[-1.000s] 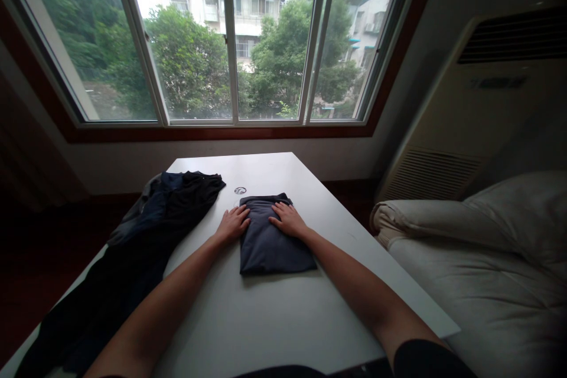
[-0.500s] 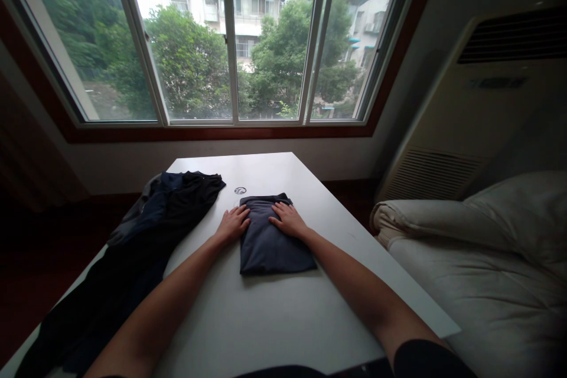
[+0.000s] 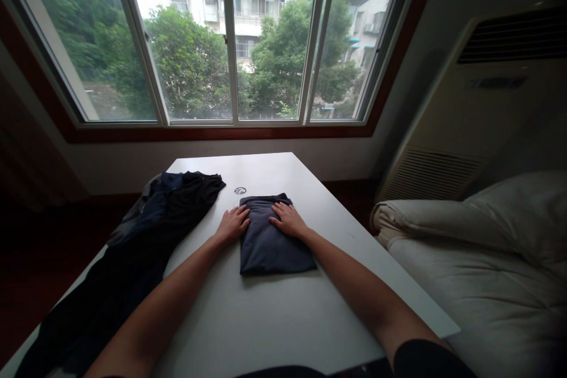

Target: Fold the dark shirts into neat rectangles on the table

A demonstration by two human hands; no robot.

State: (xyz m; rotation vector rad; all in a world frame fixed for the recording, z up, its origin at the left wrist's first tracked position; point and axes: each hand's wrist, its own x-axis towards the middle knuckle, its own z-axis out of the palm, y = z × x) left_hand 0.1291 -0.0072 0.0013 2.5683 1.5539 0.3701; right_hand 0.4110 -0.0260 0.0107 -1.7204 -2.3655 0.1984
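Observation:
A folded dark blue garment lies in the middle of a white table. My left hand rests flat at the garment's left edge, fingers stretched out onto the cloth. My right hand lies flat on the garment's upper right part, fingers spread. Neither hand grips anything.
A heap of dark clothes covers the table's left side and hangs off its edge. A small round hole sits in the tabletop behind the garment. A pale sofa stands to the right, an air conditioner unit behind it, and a wide window ahead.

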